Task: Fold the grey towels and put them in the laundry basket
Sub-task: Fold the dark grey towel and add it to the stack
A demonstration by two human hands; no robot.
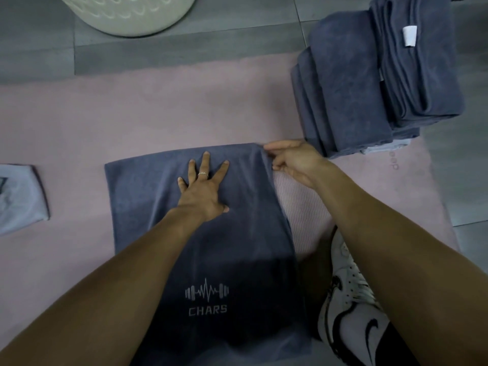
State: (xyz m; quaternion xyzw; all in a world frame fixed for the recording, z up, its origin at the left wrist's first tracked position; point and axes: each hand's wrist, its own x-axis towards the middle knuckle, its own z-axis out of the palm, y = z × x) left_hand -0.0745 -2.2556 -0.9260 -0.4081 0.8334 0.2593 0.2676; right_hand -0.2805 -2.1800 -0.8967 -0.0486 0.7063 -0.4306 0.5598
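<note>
Pressing flat with spread fingers, the left hand [204, 190] rests on a grey towel [148, 207] lying on the pink mat [132, 114]. The right hand [291, 161] pinches the towel's far right corner. Folded grey towels [369, 83] are stacked just beyond, and the white laundry basket [126, 14] stands at the top edge.

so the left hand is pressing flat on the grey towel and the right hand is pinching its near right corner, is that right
Not quite. In the head view the left hand does press flat on the grey towel, but the right hand pinches the towel's far right corner, the one nearest the towel stack, not the near one.
</note>
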